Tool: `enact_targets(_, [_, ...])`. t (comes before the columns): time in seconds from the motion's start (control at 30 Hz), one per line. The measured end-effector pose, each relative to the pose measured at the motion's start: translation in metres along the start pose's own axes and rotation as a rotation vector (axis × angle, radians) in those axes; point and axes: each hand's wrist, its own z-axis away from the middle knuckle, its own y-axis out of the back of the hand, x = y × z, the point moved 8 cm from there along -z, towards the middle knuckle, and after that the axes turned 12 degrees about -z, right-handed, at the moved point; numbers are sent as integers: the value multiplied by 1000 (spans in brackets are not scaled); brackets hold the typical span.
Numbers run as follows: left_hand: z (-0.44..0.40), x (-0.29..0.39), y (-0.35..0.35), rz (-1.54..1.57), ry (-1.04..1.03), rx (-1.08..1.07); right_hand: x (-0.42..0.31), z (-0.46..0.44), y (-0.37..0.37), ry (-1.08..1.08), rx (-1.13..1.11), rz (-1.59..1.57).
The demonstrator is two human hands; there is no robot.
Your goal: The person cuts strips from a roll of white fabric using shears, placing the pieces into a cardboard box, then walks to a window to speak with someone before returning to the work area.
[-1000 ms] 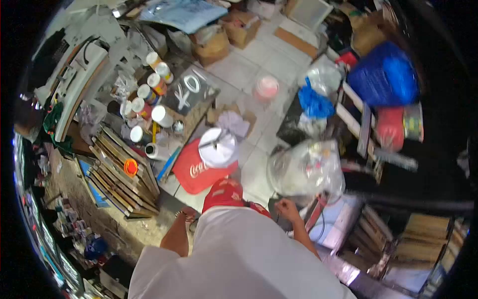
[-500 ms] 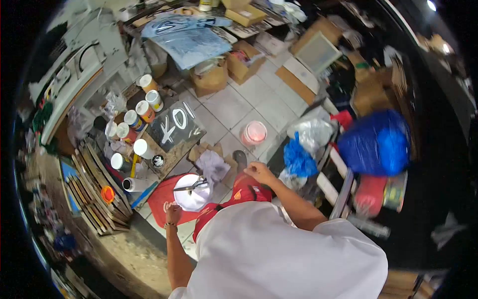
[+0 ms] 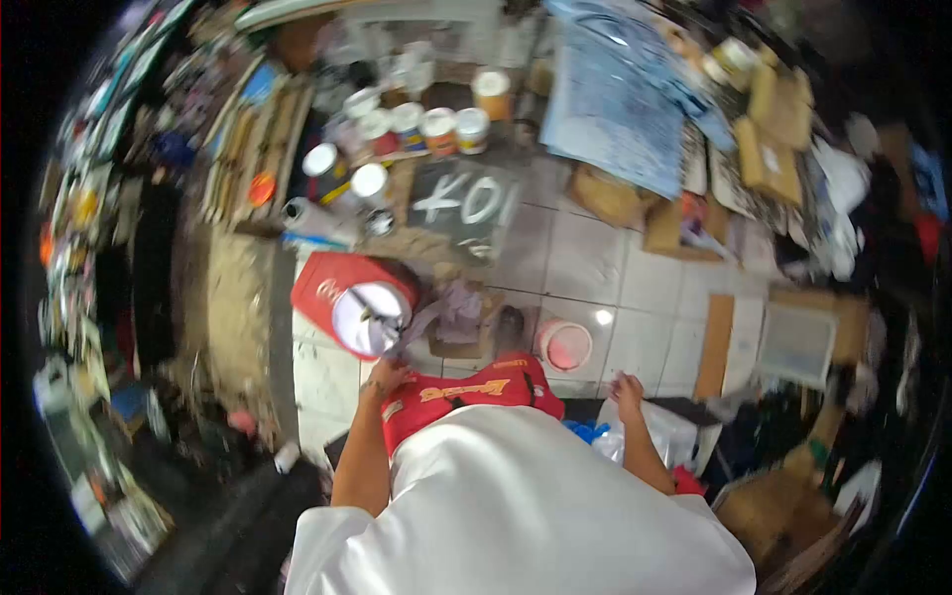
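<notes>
My left hand (image 3: pixel 389 375) is low beside the red stool (image 3: pixel 315 296); its fingers are blurred and I cannot tell whether they hold anything. A white round lid-like piece (image 3: pixel 359 315) lies on the stool, with a dark tool on it that I cannot make out. My right hand (image 3: pixel 625 390) is out to the right, fingers apart and nothing visible in them, above a clear plastic bag (image 3: pixel 654 428). Between the hands, on the floor ahead, stands a pink-stained bucket (image 3: pixel 564 345). A greyish rag (image 3: pixel 459 309) lies on cardboard near my foot.
Several paint tubs (image 3: pixel 439 129) stand in a row behind a dark board (image 3: pixel 464 206) lettered "KOI". Wooden frames (image 3: pixel 253 149) lean at the left. A blue-stained sheet (image 3: pixel 615 119) and cardboard boxes (image 3: pixel 769 164) fill the back right. White tiles (image 3: pixel 585 258) cover the floor.
My view has turned to the right. My right hand has moved away from my lap, out to the right, and its fingers have spread. My left hand stays near the stool.
</notes>
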Motion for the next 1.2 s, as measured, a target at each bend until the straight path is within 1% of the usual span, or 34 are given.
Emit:
enact_targets(0.03, [11,25,6,-44,21,23,-6,-12,18,-38,40,75])
enact_targets(0.1, [-16,-23,-7,75,113,88,-21,-29,28,-69,-61,192])
enact_targets(0.13, [-6,-21,-6,200,160,154,-27,-35,25,-80,-103,231])
enact_targets(0.17, [0,-14,-3,321,187,222,-37,-41,19,-50,-93,230])
enact_targets(0.23, [-9,-38,-11,193,224,208,-56,-42,-3,-7,-101,237])
enact_targets(0.27, [-14,-51,-16,159,278,175,-74,-37,-23,99,-181,234])
enact_targets(0.3, [-19,-62,-19,180,276,189,-93,-29,-41,204,-257,231])
enact_targets(0.37, [-33,-74,-18,-104,297,217,-116,-11,-72,286,-320,262])
enact_targets(0.4, [-38,-77,-15,-137,244,308,-129,-4,-85,384,-378,298])
enact_targets(0.43, [-56,-94,-21,-235,251,333,-143,5,-94,475,-436,344])
enact_targets(0.47, [-66,-107,-28,-168,286,360,-151,9,-100,482,-457,381])
enact_targets(0.53, [-75,-114,-32,-81,334,405,-160,10,-128,526,-542,579])
enact_targets(0.6, [-74,-91,-19,-5,304,575,-169,-2,-154,546,-614,645])
enact_targets(0.63, [-77,-86,-20,22,317,583,-175,-10,-166,554,-661,697])
enact_targets(0.7, [-80,-83,-13,39,453,728,-180,-26,-201,543,-722,773])
enact_targets(0.73, [-85,-82,-12,-2,487,771,-180,-38,-220,517,-759,823])
enact_targets(0.77, [-97,-89,-15,23,514,777,-182,-65,-241,516,-783,851])
enact_targets(0.8, [-103,-94,-8,-33,530,907,-174,-84,-271,614,-917,983])
enact_targets(0.83, [-104,-96,-16,-100,544,1014,-163,-97,-284,696,-1037,1117])
enact_targets(0.87, [-107,-95,-26,-91,566,1001,-155,-97,-303,616,-1064,1090])
enact_targets(0.9, [-101,-87,-20,-96,592,1085,-143,-86,-335,548,-1101,1056])
enact_targets(0.93, [-93,-78,-14,-103,617,1170,-132,-85,-357,546,-1122,1067])
enact_targets(1.0, [-87,-65,-12,-97,652,1186,-98,-82,-392,530,-1229,1155])
enact_targets(1.03, [-84,-63,-11,-100,664,1193,-81,-78,-407,530,-1243,1159])
enact_targets(1.07, [-84,-66,-8,-99,674,1205,-58,-58,-426,659,-1442,1162])
enact_targets(1.1, [-89,-73,-6,-106,684,1160,-33,-39,-444,797,-1643,1150])
enact_targets(1.13, [-93,-80,-6,-111,695,1112,-5,-35,-460,811,-1701,1191])
enact_targets(1.17, [-89,-82,-4,-108,706,1118,26,-30,-472,817,-1754,1240])
enact_targets(1.2, [-88,-80,1,-53,632,1087,52,-19,-486,824,-1830,1225])
